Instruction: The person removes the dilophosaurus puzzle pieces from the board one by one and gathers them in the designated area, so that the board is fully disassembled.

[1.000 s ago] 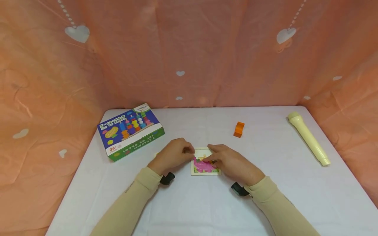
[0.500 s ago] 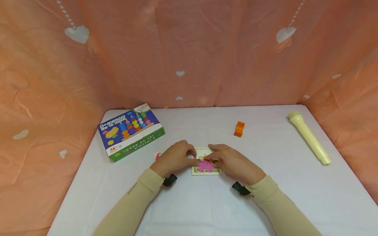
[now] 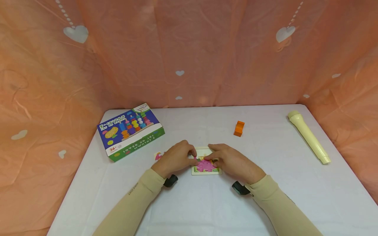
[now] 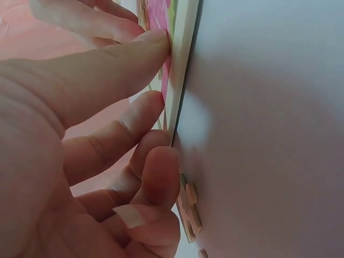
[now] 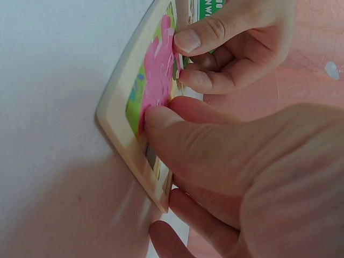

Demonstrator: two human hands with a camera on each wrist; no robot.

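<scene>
A small jigsaw puzzle with a pink picture (image 3: pixel 206 166) lies in a pale wooden frame (image 3: pixel 200 173) on the white table. At its left side my left hand (image 3: pixel 176 157) pinches a small pink and green puzzle piece (image 5: pixel 178 63) between thumb and index finger. That piece stands tilted over the picture. My right hand (image 3: pixel 233 162) rests on the right part of the puzzle, its thumb on the pink area and other fingers by the frame's edge. Further left, loose puzzle pieces (image 3: pixel 158 155) lie partly hidden behind my left hand; several pieces (image 4: pixel 188 207) show in the left wrist view.
A blue and green bead-toy box (image 3: pixel 131 131) lies at the back left. An orange block (image 3: pixel 239 128) sits behind my right hand. Along the right side lies a cream-coloured microphone-shaped tube (image 3: pixel 308 137). Orange cloth (image 3: pixel 189 49) hangs behind the table.
My left hand has shifted slightly right over the frame, and more of the loose pieces shows behind it. The right hand has stayed nearly still on the puzzle.
</scene>
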